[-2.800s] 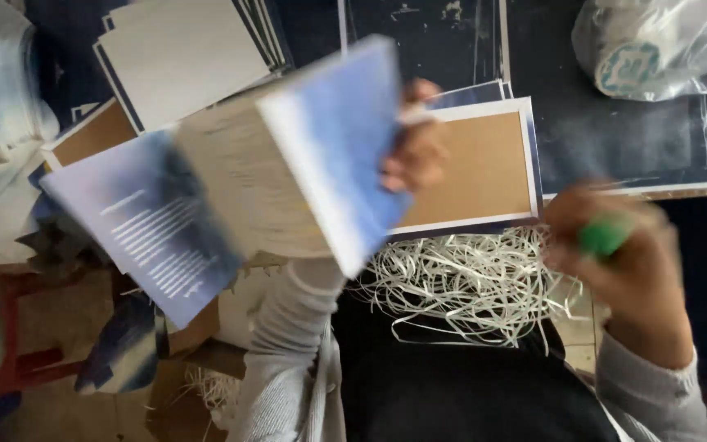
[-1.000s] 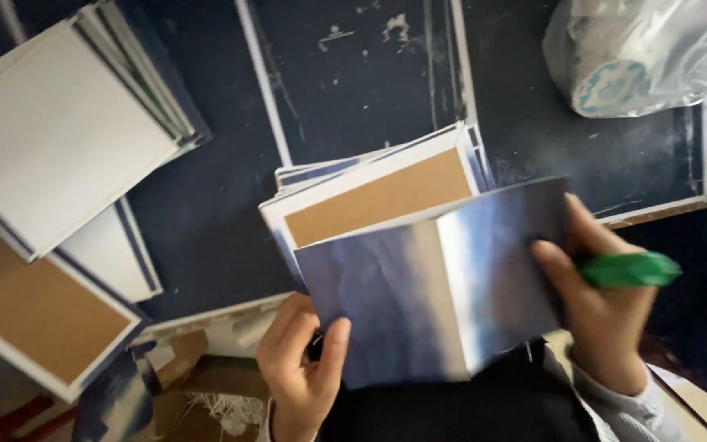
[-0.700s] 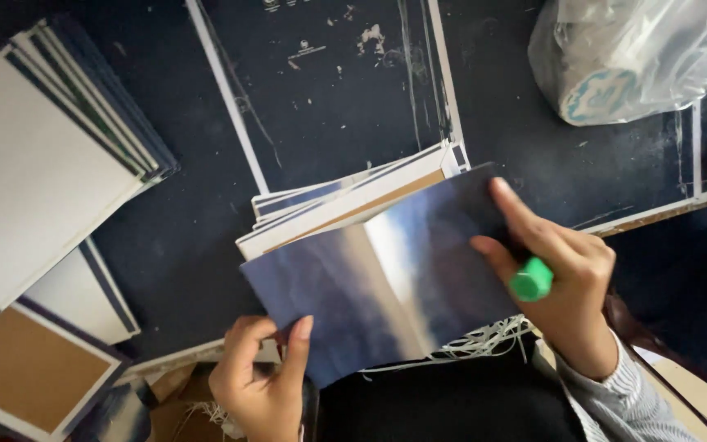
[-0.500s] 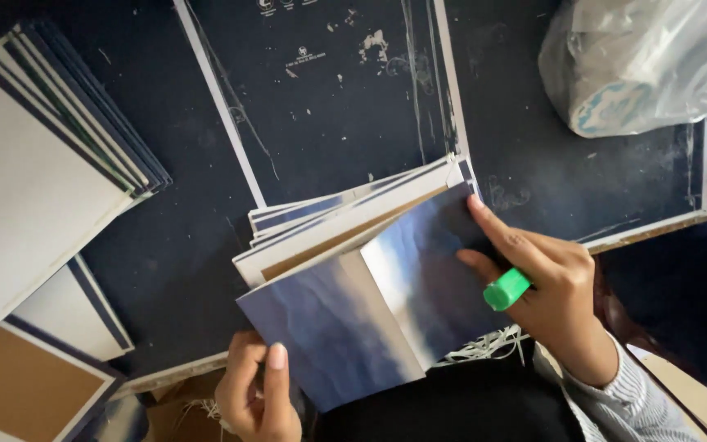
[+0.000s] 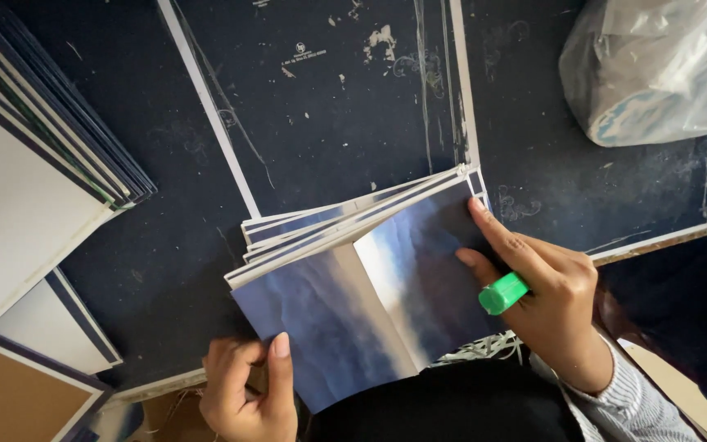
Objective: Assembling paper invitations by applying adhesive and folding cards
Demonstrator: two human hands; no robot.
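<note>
Pressing flat with spread fingers, my right hand pins the folded blue cloud-printed cover at frame centre, a green marker cap tucked between fingers. My left hand pinches the cover's lower-left edge, thumb on top, above a stack of similar covers.

Your left hand is cut off at the wrist by the bottom edge of the frame, and its lower fingers curl out of sight under the glossy blue cloud-printed cover. That cover hides most of the stack of white-edged book covers beneath it; only their edges fan out at its upper side. Your right hand wraps the green plastic cylinder, so only its one end shows. The crumpled clear plastic bag runs off the upper right corner, its contents unreadable. The pile of white and navy boards is cropped at the left edge.
</note>
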